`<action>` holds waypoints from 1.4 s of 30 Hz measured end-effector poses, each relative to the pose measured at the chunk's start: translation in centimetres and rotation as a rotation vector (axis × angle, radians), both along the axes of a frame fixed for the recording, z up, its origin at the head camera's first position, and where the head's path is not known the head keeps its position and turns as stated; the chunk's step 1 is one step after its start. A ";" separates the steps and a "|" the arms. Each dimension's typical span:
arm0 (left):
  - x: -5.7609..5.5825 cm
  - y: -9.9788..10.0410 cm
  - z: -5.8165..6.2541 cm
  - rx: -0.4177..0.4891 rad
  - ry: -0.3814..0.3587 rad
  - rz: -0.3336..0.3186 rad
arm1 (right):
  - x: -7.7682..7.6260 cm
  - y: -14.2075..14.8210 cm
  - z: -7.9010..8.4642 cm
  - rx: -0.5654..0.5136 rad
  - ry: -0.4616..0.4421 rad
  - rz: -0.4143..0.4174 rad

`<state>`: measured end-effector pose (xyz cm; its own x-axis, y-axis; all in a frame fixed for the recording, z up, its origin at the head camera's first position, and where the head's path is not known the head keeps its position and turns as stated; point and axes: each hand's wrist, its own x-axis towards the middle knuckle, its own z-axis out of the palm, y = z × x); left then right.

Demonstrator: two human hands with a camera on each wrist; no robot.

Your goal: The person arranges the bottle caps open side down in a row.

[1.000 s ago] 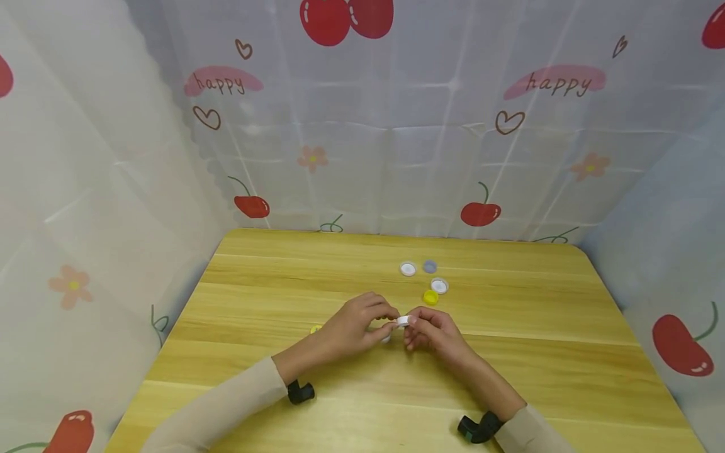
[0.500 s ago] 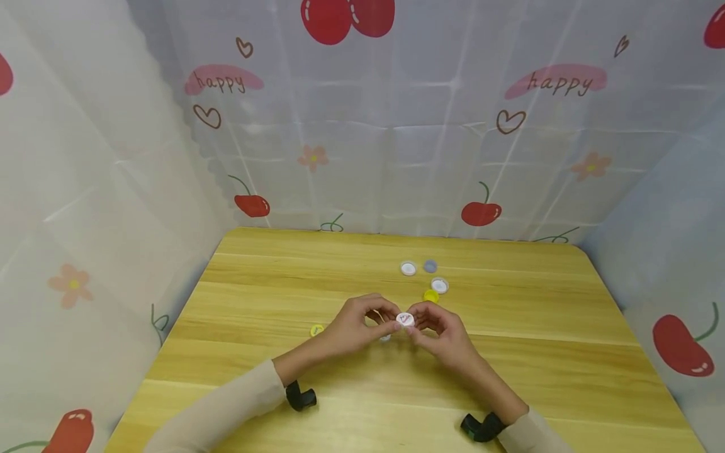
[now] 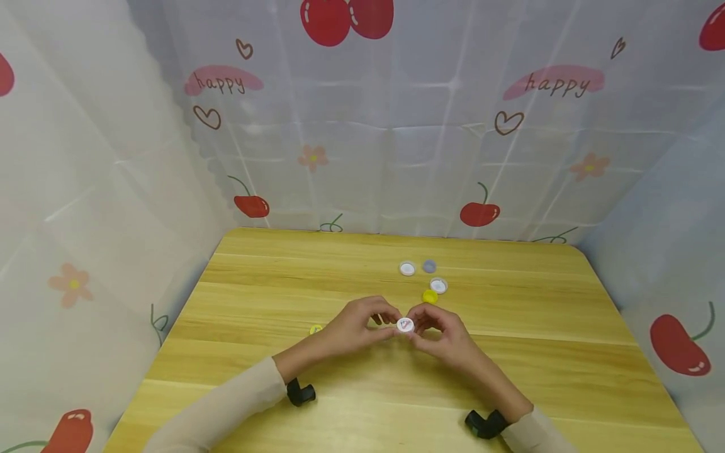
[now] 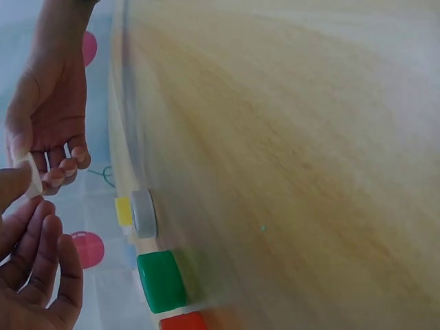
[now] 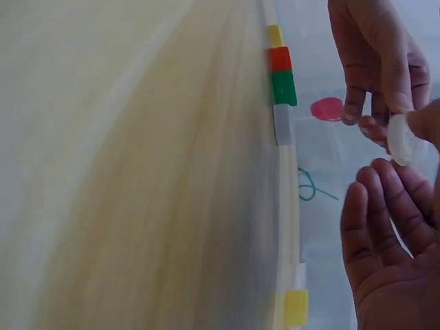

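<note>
Just above the table, both hands pinch a small white bottle cap (image 3: 404,324) between thumbs and fingertips. Its round top, with a small coloured mark, faces the head camera. My left hand (image 3: 359,326) grips the cap's left edge, and my right hand (image 3: 444,332) the right edge. In the left wrist view the cap (image 4: 31,176) appears nearly edge-on between the two hands. Below the hands there stand a grey cap (image 4: 144,214), a green cap (image 4: 161,281) and a red cap (image 4: 183,322). In the head view these are hidden behind my left hand.
Farther back on the wooden table (image 3: 272,277) lie two white caps, one left (image 3: 407,268) and one right (image 3: 438,285), a greyish-blue cap (image 3: 429,266) and a yellow cap (image 3: 430,296). Another yellow cap (image 3: 316,329) shows beside my left wrist. A printed curtain surrounds the table.
The white cap has turned from edge-on to showing its marked top, and sits slightly lower. The right hand's fingers have shifted their grip on it. The caps on the table have stayed put.
</note>
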<state>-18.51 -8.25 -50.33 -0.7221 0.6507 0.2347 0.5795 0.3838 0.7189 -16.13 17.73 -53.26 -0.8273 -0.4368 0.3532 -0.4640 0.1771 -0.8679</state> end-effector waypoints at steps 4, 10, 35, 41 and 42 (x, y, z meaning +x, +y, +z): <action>-0.1 0.1 0.0 -0.094 0.097 -0.024 | 0.0 0.4 0.0 0.073 0.017 0.017; -0.4 0.7 -0.4 -0.225 0.169 -0.010 | -0.1 0.7 0.0 0.197 0.082 0.016; -0.8 3.2 -2.1 -0.530 0.280 0.097 | -1.4 0.4 -0.3 0.562 0.135 -0.039; -0.6 3.2 -2.0 -0.533 0.258 0.099 | -1.2 0.5 -0.4 0.558 0.119 -0.047; -0.5 3.2 -2.1 -0.531 0.254 0.099 | -1.2 0.5 -0.4 0.558 0.116 -0.048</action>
